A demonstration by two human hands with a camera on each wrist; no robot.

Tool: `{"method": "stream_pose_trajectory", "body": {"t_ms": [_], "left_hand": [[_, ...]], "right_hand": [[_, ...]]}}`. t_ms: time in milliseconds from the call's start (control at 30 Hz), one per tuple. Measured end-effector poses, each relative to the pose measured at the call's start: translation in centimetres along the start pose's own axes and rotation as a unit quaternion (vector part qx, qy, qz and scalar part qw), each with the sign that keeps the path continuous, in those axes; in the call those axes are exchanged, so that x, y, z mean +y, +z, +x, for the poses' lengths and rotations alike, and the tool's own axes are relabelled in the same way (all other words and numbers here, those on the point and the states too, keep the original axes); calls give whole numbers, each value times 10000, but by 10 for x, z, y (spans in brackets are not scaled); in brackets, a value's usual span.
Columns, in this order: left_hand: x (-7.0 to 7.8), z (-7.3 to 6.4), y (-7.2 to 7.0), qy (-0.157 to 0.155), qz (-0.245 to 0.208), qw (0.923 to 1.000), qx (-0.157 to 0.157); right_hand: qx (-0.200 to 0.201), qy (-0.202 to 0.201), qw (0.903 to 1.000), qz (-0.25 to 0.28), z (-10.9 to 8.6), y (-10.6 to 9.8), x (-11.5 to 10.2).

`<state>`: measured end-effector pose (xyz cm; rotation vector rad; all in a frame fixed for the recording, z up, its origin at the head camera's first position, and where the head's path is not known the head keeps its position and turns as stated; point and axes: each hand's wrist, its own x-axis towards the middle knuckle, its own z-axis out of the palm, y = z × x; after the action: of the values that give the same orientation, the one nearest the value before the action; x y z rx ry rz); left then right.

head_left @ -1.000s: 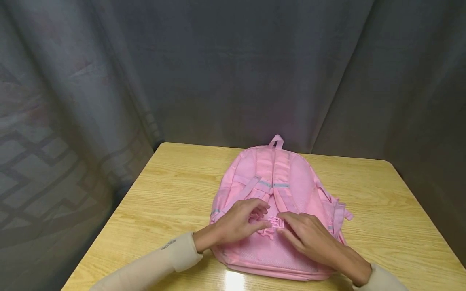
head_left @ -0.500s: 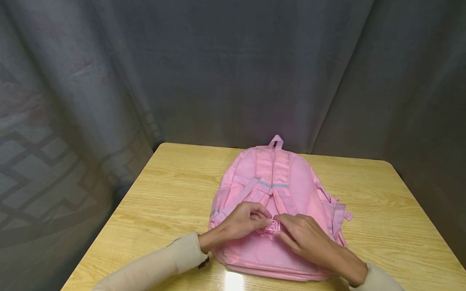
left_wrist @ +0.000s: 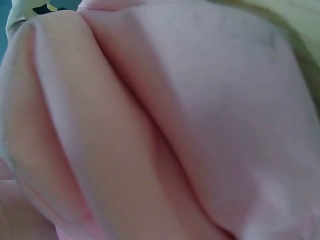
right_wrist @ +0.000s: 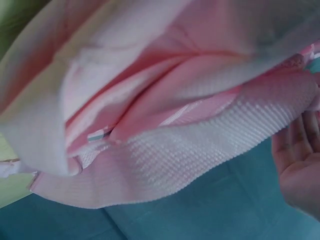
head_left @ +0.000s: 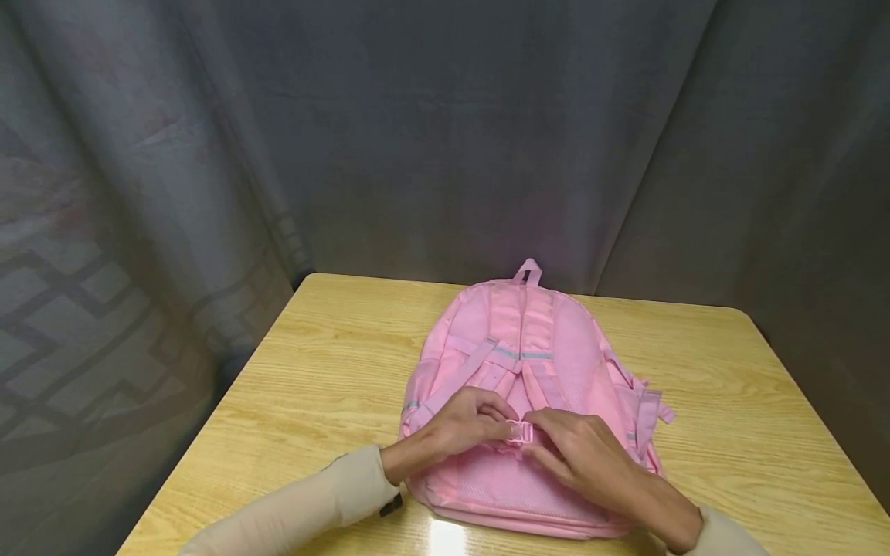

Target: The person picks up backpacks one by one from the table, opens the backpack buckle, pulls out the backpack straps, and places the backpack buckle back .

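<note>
A pink backpack (head_left: 480, 483) lies on the table with its shoulder straps (head_left: 537, 328) facing up. Over its lower back panel, my left hand (head_left: 464, 423) pinches the left end of a pink plastic buckle (head_left: 520, 432). From the other side my right hand (head_left: 587, 448) grips the buckle's right end between thumb and fingers. Both sets of fingertips partly hide the buckle, which appears as one rectangular piece. Blurred folds of pink fabric (left_wrist: 220, 100) fill the left wrist view. In the right wrist view, mesh webbing (right_wrist: 200, 145) runs toward the curled fingers.
The light wood table (head_left: 334, 347) extends to both sides of the backpack. Grey curtains (head_left: 445, 139) hang behind and beside it. A loose strap end (head_left: 648, 413) sticks out from the backpack's right side, and a carry loop (head_left: 528, 272) stands at its top.
My left hand has moved from spread fingers to pinching the buckle's left end. The buckle parts, apart a second ago, now appear as one piece. My right hand has shifted slightly left.
</note>
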<state>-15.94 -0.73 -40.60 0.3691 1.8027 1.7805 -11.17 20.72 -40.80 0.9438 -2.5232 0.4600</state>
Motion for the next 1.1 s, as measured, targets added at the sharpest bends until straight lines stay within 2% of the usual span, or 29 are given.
{"method": "stream_pose_trajectory", "body": {"t_ms": [300, 467, 567, 767, 967, 1100], "left_hand": [[0, 0, 0, -115, -237, 9996, 136], [-1, 0, 0, -135, -278, 9994, 125], [-2, 0, 0, -178, -274, 9994, 79], [-2, 0, 0, -317, -191, 9993, 82], [-1, 0, 0, -377, -102, 9992, 57], [-1, -1, 0, -372, -30, 9993, 63]], "right_hand": [[179, 501, 9961, 700, -1, -10, -1], [-265, 1043, 9857, 1296, 1, -18, 1], [-740, 1331, 9702, 1882, 2, -22, 4], [-1520, 1610, 9277, 3006, 4, -29, 12], [-1876, 1708, 8967, 3626, 3, -26, 19], [-1923, 1762, 8797, 3975, 3, -24, 20]]}}
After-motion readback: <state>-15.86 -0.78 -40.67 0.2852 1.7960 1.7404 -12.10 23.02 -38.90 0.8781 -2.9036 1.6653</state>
